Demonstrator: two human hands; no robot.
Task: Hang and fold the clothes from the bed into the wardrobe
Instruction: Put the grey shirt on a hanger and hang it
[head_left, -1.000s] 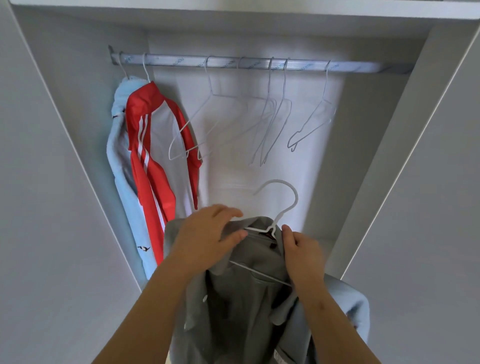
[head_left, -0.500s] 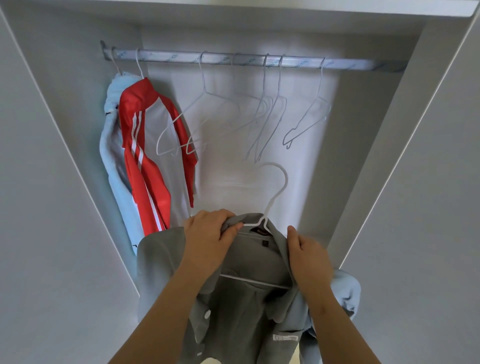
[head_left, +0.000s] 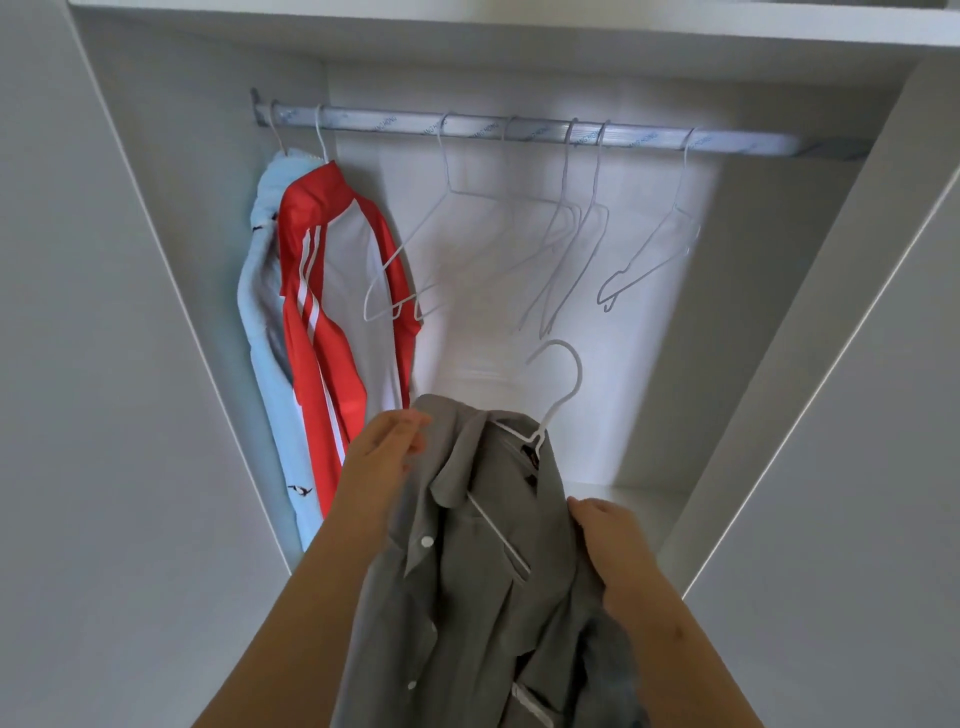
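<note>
The left hand (head_left: 387, 457) and right hand (head_left: 608, 540) grip the grey shirt (head_left: 467, 597) (hanger (head_left: 540, 434) inside), leaving its hook (head_left: 577, 371) free for the rail (head_left: 519, 130).

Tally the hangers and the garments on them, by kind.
Empty hangers on the rail: 5
Loaded hangers on the rail, under the light blue garment and the red and white jacket: 2
Held hanger with the grey shirt, in the left hand and right hand: 1
Garments: 3
Total: 11

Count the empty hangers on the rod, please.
5 hangers: two overlap right of the red jacket, two close together at centre, one alone further right. White wire fades into the wall; another may hide.
</note>
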